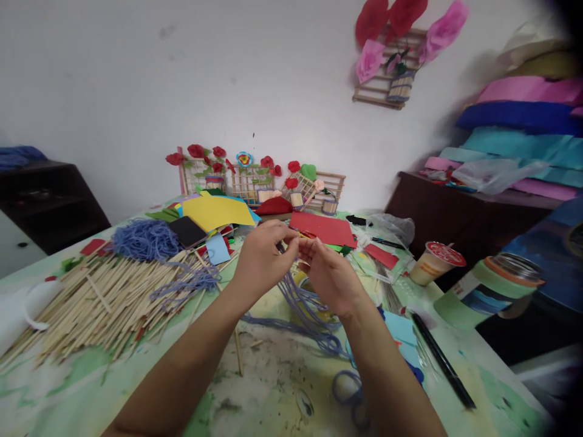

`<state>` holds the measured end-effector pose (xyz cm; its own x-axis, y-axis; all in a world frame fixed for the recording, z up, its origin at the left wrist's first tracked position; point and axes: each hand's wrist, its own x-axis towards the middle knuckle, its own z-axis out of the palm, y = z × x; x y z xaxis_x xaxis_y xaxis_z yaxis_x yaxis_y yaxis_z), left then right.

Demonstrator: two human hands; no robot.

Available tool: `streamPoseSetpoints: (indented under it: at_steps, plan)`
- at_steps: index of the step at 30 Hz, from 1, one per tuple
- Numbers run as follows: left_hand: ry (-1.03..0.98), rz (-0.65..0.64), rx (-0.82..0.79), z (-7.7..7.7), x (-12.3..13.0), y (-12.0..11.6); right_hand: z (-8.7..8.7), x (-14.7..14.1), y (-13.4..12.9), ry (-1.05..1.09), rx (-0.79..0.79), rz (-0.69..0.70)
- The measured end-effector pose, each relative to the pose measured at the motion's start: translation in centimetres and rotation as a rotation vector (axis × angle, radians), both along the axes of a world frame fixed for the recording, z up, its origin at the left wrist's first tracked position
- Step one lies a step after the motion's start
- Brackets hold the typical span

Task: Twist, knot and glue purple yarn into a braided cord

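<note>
My left hand (266, 258) is closed in a pinch above the middle of the table, with bluish-purple yarn (296, 297) hanging from beneath its fingers. Close against its fingertips are the curled fingers of my right hand (334, 276), also closed. What lies between the right fingertips is too small to make out. The yarn strands trail down between my wrists onto the table (255, 394), partly over a yellowish round thing I cannot identify. One loose yarn loop (348, 388) lies by my right forearm.
Left lie many thin wooden sticks (109, 297) and a yarn heap (146, 238). Yellow paper (218, 211) and red paper (323, 229) lie behind my hands. Right stand a sealed cup (435, 264) and a jar (489, 291), near a black pen (444, 361). Flowered stick frames (250, 182) line the wall.
</note>
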<state>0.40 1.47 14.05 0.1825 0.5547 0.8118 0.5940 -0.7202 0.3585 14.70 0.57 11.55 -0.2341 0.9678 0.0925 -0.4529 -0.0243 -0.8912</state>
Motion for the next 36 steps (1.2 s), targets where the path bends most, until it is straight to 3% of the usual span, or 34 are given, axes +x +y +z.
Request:
streamPoseSetpoints:
  at_steps: [4, 9, 19, 30, 36]
  plan:
    - [-0.026, -0.1, -0.066, 0.0, 0.8, -0.6, 0.2, -0.1, -0.1, 0.118, -0.043, 0.103]
    - [-0.002, -0.113, -0.112, -0.4, 1.2, -0.6, 0.1, -0.5, -0.2, 0.188, -0.045, 0.118]
    - [0.074, -0.096, -0.101, -0.7, 1.2, -0.3, -0.2, -0.9, 0.0, 0.138, -0.007, 0.048]
    - [0.251, 0.027, 0.007, -1.4, 1.5, -0.6, -1.3, -0.9, 0.8, 0.061, 0.061, -0.147]
    - [0.199, -0.002, 0.09, -1.4, 1.6, -0.5, -0.7, -1.0, 0.3, 0.061, 0.108, -0.108]
